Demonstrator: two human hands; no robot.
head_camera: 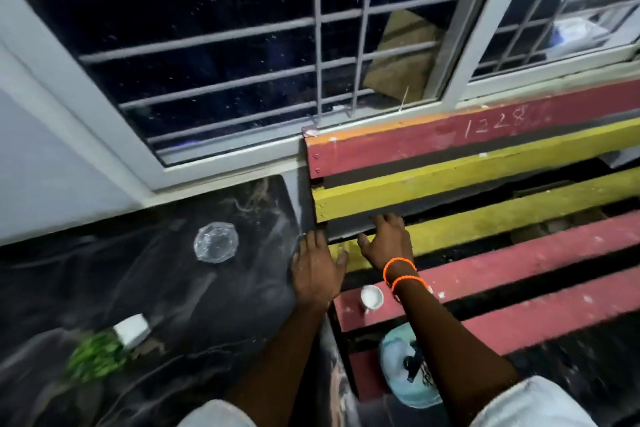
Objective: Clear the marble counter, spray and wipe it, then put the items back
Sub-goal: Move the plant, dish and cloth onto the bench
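Note:
The black marble counter (pixel 166 288) fills the lower left. On it stand a clear faceted glass dish (pixel 215 242), a small white box (pixel 131 329) and a green leafy bunch (pixel 95 357). My left hand (pixel 317 270) lies flat at the counter's right edge, fingers spread, holding nothing. My right hand (pixel 389 243), with orange bead bands at the wrist, rests palm down on a yellow slat of the painted bench (pixel 485 225), fingers apart and empty.
A red and yellow slatted wooden bench adjoins the counter on the right. A small white cup (pixel 371 297) sits on a red slat. A pale blue spray bottle (pixel 408 367) with a black trigger lies below. A barred window (pixel 242 62) runs behind.

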